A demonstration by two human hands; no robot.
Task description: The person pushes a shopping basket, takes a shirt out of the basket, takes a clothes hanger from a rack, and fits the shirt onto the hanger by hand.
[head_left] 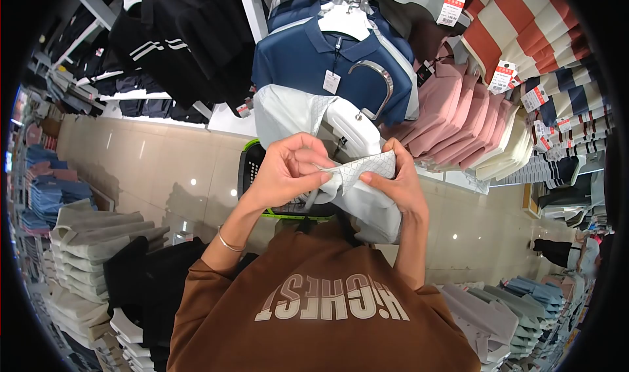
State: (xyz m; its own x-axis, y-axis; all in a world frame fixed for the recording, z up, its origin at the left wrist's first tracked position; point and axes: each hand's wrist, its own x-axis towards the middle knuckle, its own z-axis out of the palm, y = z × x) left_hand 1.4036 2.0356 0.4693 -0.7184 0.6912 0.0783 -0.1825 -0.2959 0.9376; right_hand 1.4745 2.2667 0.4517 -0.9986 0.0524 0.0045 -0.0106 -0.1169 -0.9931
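Note:
A white shirt [285,113] with a fine criss-cross pattern hangs on a white hanger [357,129] in front of my chest. The hanger's metal hook [383,83] points up and away, overlapping a navy polo shirt [354,60] on the rack. My left hand [291,169] pinches the edge of the shirt's collar between thumb and fingers. On the other side, my right hand [400,185] grips the patterned collar, thumb on top and fingers behind. The lower part of the shirt drapes below my hands, partly hidden by them.
Black garments [183,38] hang at the upper left. Pink shirts [452,106] and striped tops [531,24] with price tags hang at the right. A black basket with a green rim [246,162] is behind my left hand. Grey garments [98,241] stand at the lower left.

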